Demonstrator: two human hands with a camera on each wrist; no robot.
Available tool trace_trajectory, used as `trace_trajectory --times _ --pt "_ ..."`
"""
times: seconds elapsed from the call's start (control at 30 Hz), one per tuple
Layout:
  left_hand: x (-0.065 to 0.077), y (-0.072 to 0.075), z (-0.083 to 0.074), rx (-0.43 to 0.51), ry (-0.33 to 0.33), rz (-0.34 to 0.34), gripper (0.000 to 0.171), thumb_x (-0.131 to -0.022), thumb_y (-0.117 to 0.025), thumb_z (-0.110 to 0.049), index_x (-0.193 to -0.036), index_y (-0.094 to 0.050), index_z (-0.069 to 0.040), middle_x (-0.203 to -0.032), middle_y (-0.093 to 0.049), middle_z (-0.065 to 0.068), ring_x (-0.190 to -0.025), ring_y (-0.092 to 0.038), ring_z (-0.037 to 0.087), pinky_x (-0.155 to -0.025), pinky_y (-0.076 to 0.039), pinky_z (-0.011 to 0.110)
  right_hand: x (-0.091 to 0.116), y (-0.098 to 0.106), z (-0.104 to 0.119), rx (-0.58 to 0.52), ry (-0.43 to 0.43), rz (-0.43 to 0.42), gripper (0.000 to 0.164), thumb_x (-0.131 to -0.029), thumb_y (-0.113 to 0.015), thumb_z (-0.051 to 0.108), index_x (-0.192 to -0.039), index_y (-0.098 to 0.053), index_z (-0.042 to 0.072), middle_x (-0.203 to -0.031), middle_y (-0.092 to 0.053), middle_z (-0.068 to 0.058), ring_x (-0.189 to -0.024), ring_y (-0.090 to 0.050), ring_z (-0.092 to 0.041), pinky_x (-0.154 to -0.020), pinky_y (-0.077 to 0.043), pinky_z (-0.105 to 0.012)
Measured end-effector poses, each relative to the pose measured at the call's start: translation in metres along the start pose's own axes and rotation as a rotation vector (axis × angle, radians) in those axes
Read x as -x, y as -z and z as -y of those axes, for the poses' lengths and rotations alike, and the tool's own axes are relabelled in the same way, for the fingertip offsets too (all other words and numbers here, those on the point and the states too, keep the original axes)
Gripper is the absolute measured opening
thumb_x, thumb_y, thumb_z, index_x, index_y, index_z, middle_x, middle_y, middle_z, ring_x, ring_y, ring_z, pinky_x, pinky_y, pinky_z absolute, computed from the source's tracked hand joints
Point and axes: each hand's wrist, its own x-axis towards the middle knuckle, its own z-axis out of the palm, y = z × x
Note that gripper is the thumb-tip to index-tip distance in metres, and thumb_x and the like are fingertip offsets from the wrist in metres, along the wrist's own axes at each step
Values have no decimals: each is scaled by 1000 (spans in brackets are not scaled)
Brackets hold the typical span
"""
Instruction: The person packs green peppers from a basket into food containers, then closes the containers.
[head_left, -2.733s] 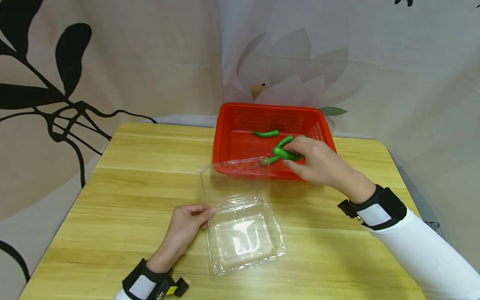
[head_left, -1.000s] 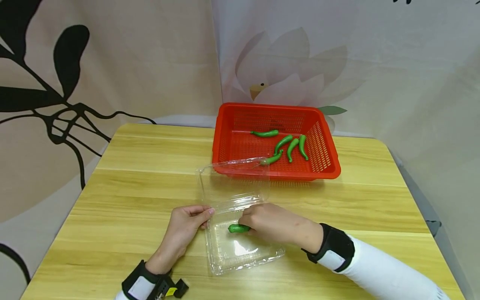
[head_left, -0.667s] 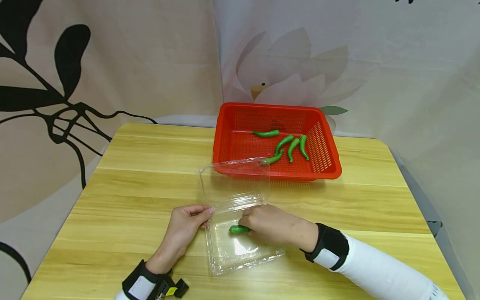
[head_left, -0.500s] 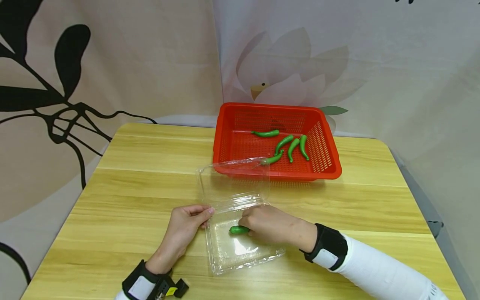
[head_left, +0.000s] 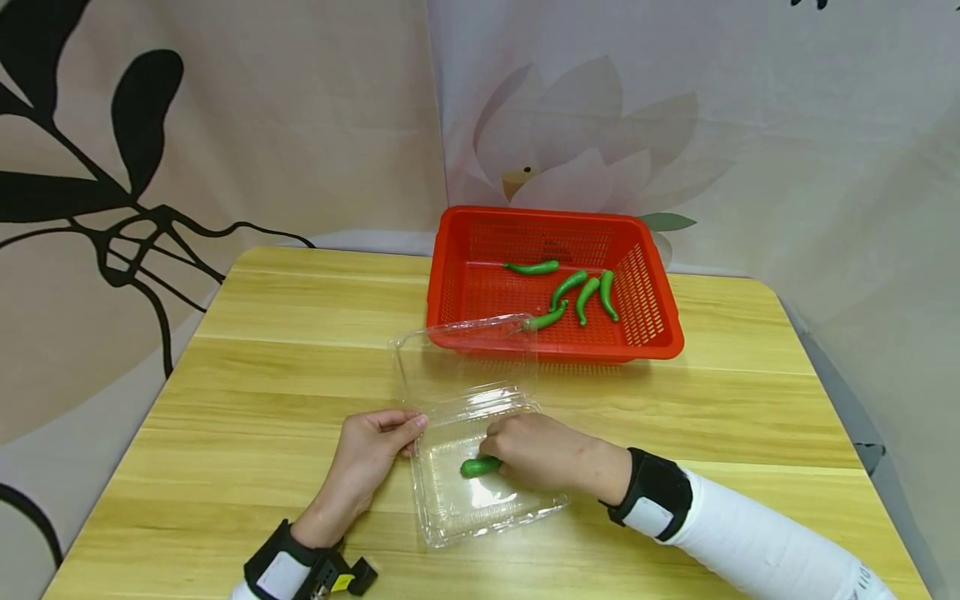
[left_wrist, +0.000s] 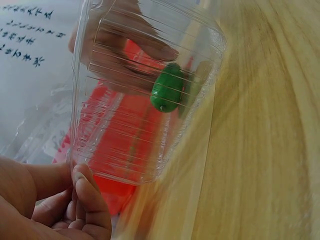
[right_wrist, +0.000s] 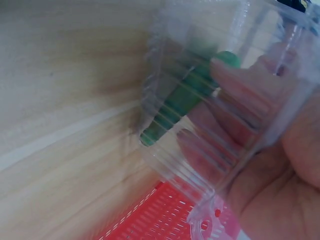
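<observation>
Right hand: my right hand (head_left: 536, 450) is clamped on one green pepper (head_left: 478, 467), fingers closed about it inside the base of the clear box (head_left: 448, 504). The blunt end projects from under my fingers on their left side, pointing toward my left hand (head_left: 375, 454). The long axis runs across the base at a slant: blunt end left and somewhat nearer to me, tapered end right and farther off, beneath my fingers in the head view. The right wrist view, through the clear wall, shows that taper.

Clearance: whether the pepper touches the box floor cannot be determined. In my judgement the next move turns on this relation, together with the slant.

Left hand: thumb and fingers together, pinching the box's left edge near the hinge. It lies apart from the pepper; my right hand is the nearer.

Surroundings: the box stands on the wooden surface (head_left: 285, 400), lid (head_left: 450, 367) open and reaching over the near rim of the red basket (head_left: 662, 343). Five remaining peppers (head_left: 531, 268) lie in that basket, one partly seen through the lid's corner.
</observation>
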Motion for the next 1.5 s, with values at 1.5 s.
trace_trajectory --times 1.5 --pt "-1 0 2 6 6 -11 17 -94 -79 -7 -104 -78 7 -86 -74 15 -64 -62 11 -59 -55 22 37 96 -40 -61 90 -706 45 -85 -80 7 -127 -66 -1 -122 -71 -10 -113 -67 -27 -90 -59 -47"
